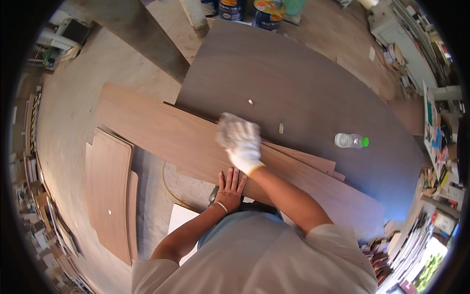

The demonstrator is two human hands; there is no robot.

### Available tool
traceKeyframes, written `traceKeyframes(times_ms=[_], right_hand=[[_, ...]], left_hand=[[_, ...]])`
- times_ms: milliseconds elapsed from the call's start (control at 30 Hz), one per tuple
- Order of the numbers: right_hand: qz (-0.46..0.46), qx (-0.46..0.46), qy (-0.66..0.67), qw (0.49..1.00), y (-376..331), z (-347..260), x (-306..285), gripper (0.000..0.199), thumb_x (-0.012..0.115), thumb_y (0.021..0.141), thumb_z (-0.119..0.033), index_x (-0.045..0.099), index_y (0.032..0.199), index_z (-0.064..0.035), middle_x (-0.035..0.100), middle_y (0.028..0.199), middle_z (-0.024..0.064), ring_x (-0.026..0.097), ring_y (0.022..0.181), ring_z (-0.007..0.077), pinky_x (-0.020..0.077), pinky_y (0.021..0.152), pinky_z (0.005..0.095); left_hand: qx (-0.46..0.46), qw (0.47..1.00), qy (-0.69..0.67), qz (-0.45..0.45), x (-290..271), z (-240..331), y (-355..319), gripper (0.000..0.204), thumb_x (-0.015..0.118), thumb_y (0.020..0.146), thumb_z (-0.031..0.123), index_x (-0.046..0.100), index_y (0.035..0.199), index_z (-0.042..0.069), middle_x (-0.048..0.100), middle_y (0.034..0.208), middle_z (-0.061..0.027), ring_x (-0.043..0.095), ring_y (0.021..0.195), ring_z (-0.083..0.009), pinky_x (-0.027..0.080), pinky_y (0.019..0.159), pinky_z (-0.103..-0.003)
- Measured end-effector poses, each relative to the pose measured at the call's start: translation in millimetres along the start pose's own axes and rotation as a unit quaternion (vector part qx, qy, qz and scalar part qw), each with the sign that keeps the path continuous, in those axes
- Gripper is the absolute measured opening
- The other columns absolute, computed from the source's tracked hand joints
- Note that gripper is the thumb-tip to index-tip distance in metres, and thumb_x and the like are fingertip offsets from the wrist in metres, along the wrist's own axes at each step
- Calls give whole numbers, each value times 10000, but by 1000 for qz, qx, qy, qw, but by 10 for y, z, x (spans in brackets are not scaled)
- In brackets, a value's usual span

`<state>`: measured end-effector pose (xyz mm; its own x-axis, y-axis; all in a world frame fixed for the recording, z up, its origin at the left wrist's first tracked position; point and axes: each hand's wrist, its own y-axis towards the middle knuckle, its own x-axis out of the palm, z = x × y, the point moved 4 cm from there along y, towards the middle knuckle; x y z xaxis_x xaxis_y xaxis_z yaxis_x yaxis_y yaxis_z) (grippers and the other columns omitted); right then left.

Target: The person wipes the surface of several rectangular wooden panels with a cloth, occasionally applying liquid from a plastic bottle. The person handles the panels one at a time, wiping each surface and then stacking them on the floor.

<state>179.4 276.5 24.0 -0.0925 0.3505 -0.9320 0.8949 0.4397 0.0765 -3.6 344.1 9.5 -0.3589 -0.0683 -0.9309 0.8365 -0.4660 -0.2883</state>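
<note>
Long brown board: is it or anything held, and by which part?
The left hand lies on the long board at its near edge, no grip visible. The right hand is too blurred to tell whether it holds anything.

The left forearm slants forward and inward to a wrist ringed by a pale band, and the left grip lies bare, palm down, its fingers slightly parted and pointing forward. The right forearm reaches forward and to the left, bare below a short sleeve; the right grip, farther forward, wears a white glove with a yellow cuff, its fingers too blurred to read.
</note>
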Motion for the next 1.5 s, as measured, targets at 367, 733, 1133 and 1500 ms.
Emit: traceKeyframes(times_ms=[367,733,1133,1500], right_hand=[[31,-58,65,996,317,-382,-47,512,702,815,-335,705,1272,-105,572,1497,53,443,1430,290,236,1240,540],[52,327,-73,941,-2726,1807,-1136,768,800,767,-159,545,1490,-129,503,1562,135,376,1497,381,174,1274,571],[0,564,-176,807,-4910,4042,-1814,639,574,987,-321,429,1598,-204,381,1672,34,299,1548,309,163,1284,497],[-53,612,-151,775,-5218,4467,-2154,610,511,1014,-367,422,1603,-236,339,1695,22,294,1554,261,223,1262,472]], left_hand=[[136,991,6,-11,180,-409,73,714,627,870,283,458,1536,91,352,1622,-268,268,1531,-476,159,1234,-700],[155,983,28,99,-155,-389,161,832,757,762,198,450,1533,132,347,1634,-254,324,1515,-456,195,1239,-679],[73,990,31,112,-206,-119,219,834,671,790,55,374,1569,74,270,1667,-262,214,1550,-492,101,1257,-672],[-47,984,67,160,3,138,277,727,549,888,42,323,1577,1,209,1681,-304,144,1572,-494,49,1252,-675]])
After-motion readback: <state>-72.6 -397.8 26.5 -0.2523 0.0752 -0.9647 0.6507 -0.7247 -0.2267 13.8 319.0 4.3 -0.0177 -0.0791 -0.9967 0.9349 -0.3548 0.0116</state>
